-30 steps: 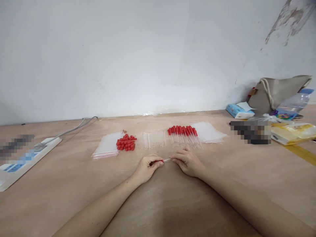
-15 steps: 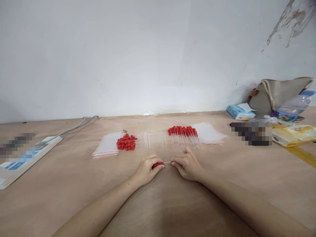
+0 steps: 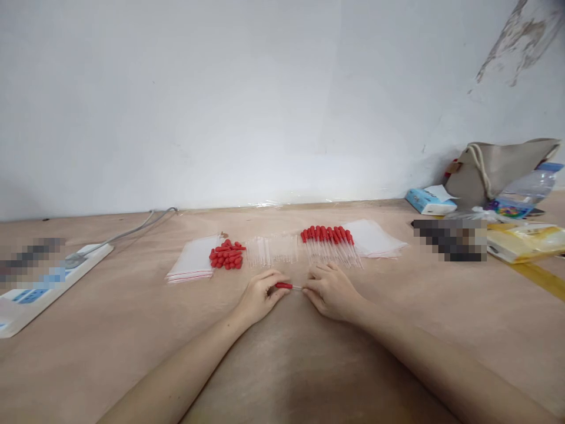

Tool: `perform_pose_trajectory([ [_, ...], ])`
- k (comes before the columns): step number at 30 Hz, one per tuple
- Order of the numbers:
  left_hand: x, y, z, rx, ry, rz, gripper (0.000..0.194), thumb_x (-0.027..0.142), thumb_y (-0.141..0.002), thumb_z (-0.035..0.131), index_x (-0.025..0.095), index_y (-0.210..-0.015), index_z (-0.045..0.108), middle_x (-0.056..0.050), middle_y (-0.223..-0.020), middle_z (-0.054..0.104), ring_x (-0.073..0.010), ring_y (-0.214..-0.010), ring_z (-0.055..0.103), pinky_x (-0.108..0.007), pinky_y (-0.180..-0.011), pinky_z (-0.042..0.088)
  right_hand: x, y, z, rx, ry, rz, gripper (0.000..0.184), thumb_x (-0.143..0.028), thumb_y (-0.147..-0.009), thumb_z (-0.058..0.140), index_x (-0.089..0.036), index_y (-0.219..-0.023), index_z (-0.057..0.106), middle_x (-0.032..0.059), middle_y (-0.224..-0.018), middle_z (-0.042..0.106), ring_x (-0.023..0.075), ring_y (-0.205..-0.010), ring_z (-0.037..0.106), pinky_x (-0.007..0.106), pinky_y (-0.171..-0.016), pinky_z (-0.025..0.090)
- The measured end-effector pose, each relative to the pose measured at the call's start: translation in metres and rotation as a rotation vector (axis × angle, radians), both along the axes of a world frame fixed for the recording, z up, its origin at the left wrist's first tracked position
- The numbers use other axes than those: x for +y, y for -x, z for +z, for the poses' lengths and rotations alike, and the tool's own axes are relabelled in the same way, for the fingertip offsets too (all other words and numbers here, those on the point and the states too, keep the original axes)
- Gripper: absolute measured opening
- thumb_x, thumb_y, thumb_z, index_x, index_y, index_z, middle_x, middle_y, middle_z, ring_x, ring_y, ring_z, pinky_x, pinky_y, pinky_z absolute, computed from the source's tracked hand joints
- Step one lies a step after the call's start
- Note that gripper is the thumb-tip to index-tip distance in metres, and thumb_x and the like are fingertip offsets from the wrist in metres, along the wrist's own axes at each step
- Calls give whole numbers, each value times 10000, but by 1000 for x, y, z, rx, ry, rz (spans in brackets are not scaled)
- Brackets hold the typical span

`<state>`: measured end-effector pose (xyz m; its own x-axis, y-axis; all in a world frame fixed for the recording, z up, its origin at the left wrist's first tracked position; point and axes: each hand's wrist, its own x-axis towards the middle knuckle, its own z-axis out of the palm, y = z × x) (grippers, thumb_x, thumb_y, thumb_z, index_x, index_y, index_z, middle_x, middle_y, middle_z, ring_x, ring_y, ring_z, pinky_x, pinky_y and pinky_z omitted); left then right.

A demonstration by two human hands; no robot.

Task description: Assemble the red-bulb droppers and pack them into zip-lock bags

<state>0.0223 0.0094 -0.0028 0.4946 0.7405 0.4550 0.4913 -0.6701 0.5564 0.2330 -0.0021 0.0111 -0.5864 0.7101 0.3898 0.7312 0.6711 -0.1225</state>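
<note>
My right hand (image 3: 329, 290) pinches the thin clear tube of a dropper near the middle of the table. The red rubber bulb (image 3: 283, 285) on the dropper's other end points left, between the parted thumb and fingers of my left hand (image 3: 260, 294). That hand is open around the bulb, its fingertips seeming just off it. Beyond my hands lie a pile of loose red bulbs (image 3: 226, 257), a row of bare clear tubes (image 3: 271, 250), and a row of droppers with red bulbs fitted (image 3: 329, 238).
Clear zip bags lie in a left stack (image 3: 189, 259) and a right stack (image 3: 375, 238). A white power strip (image 3: 88, 262) with a grey cord is at far left. At right are a tissue pack (image 3: 430, 201), a grey bag (image 3: 503, 168), a plastic bottle (image 3: 525, 191) and a yellow packet (image 3: 525, 238).
My left fingers have loosened and spread from the red bulb, baring more of it. Both hands and the dropper have shifted slightly away from me; my right fingers have folded closer together.
</note>
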Motion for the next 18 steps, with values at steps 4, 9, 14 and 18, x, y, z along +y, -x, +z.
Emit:
perform_pose_trajectory([
  [4,0,1,-3,-23,74,178,370,244,-777,553,212,-1134,460,-26,-887,515,-117,-681,505,-251,-640,451,21,-11,11,140,137,-192,231,-228,-816,435,-180,-726,643,37,-726,620,139,-687,518,248,-614,302],
  [9,-2,-1,-1,68,76,135,276,214,-786,516,207,-1059,477,-23,-892,493,-117,-693,487,-262,-669,433,61,-4,12,327,250,-487,243,-257,-801,425,-175,-689,625,34,-691,643,139,-637,555,229,-568,326],
  [14,-2,0,0,128,60,110,231,210,-796,498,198,-1026,486,-20,-853,488,-130,-707,488,-268,-667,423,84,22,3,291,235,-704,211,-279,-787,439,-195,-874,612,63,-817,658,190,-761,590,252,-587,332],
  [18,-1,0,-1,130,48,101,217,214,-801,493,195,-1018,502,-20,-841,474,-133,-708,483,-273,-673,420,91,34,-4,231,179,-720,224,-294,-811,410,-210,-961,555,53,-827,656,193,-754,597,266,-604,320],
])
